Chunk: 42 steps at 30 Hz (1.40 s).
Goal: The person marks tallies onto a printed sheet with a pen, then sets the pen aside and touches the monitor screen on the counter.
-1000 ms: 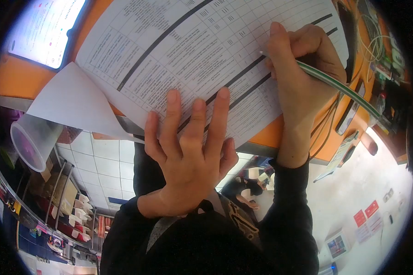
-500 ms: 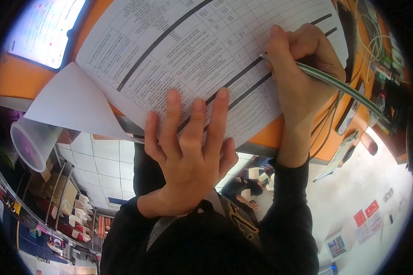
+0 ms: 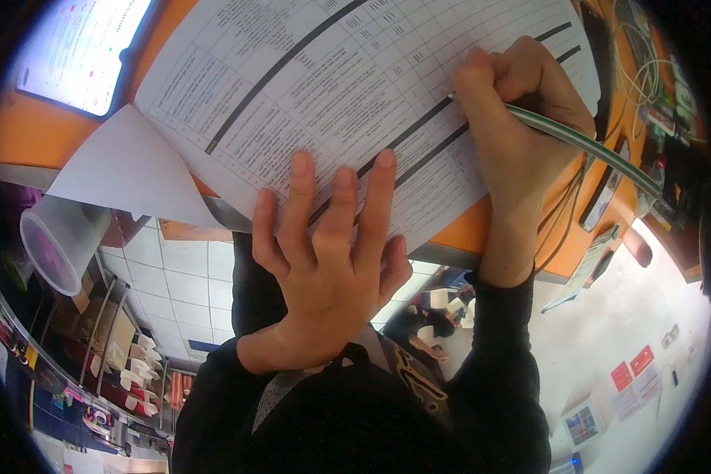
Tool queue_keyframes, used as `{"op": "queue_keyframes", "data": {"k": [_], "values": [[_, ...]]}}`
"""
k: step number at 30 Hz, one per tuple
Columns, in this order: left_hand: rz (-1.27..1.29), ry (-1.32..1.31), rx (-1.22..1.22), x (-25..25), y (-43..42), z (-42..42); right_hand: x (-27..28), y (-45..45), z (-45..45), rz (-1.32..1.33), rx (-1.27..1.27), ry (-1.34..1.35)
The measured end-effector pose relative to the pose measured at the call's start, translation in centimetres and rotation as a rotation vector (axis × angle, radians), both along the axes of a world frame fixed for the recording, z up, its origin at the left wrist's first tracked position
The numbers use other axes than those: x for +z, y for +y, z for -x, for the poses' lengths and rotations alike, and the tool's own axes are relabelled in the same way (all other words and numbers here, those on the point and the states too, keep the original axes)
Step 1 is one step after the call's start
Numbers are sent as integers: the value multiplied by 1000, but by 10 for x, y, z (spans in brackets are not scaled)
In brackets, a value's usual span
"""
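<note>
A printed form (image 3: 292,103) with tables, thick dark bars and several tally marks lies on the orange desk (image 3: 35,130). My left hand (image 3: 332,245) rests on its near edge, fingers spread flat and holding nothing. Over the right part of the sheet, my right hand (image 3: 521,118) is closed around a green-and-white striped pen (image 3: 584,144). The pen's tip is at the paper beside a dark bar; whether it touches I cannot tell. At the left, a sheet corner (image 3: 126,170) curls over the desk edge.
A lit phone (image 3: 79,51) lies at the upper left. Below the curled paper is a translucent plastic tub (image 3: 59,245). Cables (image 3: 640,71) and small items crowd the right side. Another person (image 3: 426,328) is visible low in the background.
The view has shifted very slightly. My left hand stays flat on the form, and my right hand keeps its hold on the pen at nearly the same spot.
</note>
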<state>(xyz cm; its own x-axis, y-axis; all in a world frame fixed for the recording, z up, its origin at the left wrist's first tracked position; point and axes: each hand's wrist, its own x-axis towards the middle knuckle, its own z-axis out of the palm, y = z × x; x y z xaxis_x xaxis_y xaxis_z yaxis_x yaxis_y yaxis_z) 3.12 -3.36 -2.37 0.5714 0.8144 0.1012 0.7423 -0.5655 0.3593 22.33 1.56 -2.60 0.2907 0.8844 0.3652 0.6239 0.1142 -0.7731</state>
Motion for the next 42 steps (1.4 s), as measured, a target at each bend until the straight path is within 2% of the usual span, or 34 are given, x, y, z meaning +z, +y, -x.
{"op": "queue_keyframes", "data": {"k": [4,6,11,17,19,26,32,34,42], "values": [[19,-29,88,0,-3,0,1,0,3,42,-63,95],[0,-27,0,-1,-1,3,2,2,3,48,-53,78],[-8,-36,-6,-4,-2,2,-1,4,0,34,-12,82],[2,-55,-7,-6,-4,3,1,4,8,70,-119,69],[-11,-73,-7,-8,-4,2,-1,2,3,45,-35,78],[-10,-140,30,-12,-7,4,-1,1,1,23,9,106],[-31,-167,61,-14,-9,5,4,-5,-2,-51,-40,323],[-31,-157,58,-14,-8,6,6,-12,-4,-31,-35,159],[-4,-203,82,-14,-9,4,-2,-19,-10,-31,27,110]]}}
